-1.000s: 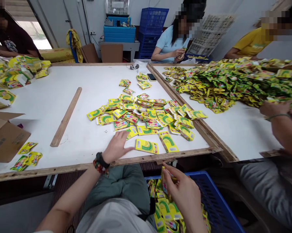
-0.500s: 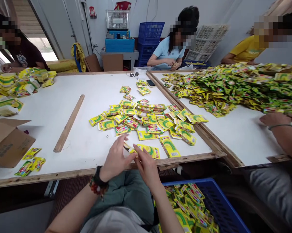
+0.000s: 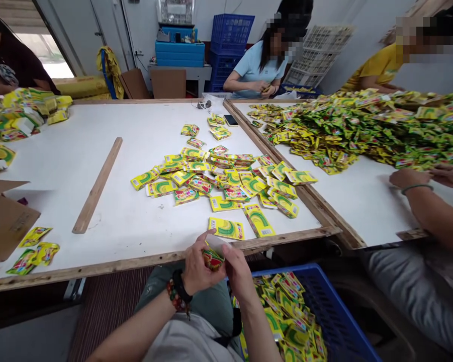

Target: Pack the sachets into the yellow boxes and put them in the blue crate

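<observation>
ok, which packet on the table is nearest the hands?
The yellow packet at the table edge, just beyond the left hand and right hand holding a red-printed packet. Its neighbour sits further right; the rest farther back.

The white table (image 3: 79, 151), edged with a wooden rim, runs out ahead of the left hand (image 3: 198, 269) and right hand (image 3: 239, 271). Just beyond the fingertips lies a single yellow packet (image 3: 226, 229), with a second packet (image 3: 259, 221) just right of it. Farther ahead, a loose spread of packets (image 3: 218, 176) covers the middle. Well left of the left hand lies a wooden strip (image 3: 97, 185). Beyond it, at the near edge, are a cardboard box (image 3: 3, 221) and a few stray packets (image 3: 33, 246). Stacked packets (image 3: 26, 110) sit far ahead on the left. A phone (image 3: 231, 120) lies far ahead. Right of the right hand, a second table (image 3: 362, 211) butts against the first and bears a big heap of packets (image 3: 362, 125).
</observation>
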A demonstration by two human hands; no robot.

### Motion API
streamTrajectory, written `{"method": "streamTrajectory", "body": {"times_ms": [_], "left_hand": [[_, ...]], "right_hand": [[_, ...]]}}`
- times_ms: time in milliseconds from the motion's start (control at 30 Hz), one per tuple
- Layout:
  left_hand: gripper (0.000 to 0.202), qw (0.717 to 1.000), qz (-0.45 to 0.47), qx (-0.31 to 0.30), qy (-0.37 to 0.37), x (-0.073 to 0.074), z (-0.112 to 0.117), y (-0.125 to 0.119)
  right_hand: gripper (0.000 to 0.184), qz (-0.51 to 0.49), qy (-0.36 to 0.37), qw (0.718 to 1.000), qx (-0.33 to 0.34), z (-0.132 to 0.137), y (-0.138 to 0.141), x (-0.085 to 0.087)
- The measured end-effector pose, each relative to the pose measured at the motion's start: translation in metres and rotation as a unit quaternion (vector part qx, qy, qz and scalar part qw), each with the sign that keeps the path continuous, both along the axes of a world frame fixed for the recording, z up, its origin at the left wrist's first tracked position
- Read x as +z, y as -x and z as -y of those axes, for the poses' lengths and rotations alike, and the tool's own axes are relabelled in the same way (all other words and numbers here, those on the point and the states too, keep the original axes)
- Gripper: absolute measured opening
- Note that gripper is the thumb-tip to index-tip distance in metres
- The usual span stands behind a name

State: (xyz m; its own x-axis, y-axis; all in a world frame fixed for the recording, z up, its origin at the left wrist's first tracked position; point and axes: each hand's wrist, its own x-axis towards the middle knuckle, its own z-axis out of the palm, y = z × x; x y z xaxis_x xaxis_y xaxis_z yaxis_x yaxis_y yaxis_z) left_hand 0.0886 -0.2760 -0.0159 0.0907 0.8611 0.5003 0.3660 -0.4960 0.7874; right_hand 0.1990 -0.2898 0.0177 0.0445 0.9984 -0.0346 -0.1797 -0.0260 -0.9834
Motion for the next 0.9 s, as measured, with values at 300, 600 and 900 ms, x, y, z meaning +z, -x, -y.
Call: {"method": "streamTrajectory", "body": {"times_ms": [300, 600, 900], "left_hand": [[0.066, 0.999, -0.010, -0.035, 0.027, 0.018, -0.028, 0.007], [0.059, 0.991, 0.012, -0.067, 0.114, 0.022, -0.027, 0.007], [0.047, 0.989, 0.005, -0.093, 0.118, 0.028, -0.031, 0.014]], "right_hand": [[0.033, 0.168, -0.120, 0.978, 0.021, -0.015, 0.010, 0.023], [0.030, 0.261, -0.126, 0.956, -0.042, -0.020, 0.010, 0.027], [0.037, 0.346, -0.199, 0.917, 0.014, -0.014, 0.008, 0.022]]}}
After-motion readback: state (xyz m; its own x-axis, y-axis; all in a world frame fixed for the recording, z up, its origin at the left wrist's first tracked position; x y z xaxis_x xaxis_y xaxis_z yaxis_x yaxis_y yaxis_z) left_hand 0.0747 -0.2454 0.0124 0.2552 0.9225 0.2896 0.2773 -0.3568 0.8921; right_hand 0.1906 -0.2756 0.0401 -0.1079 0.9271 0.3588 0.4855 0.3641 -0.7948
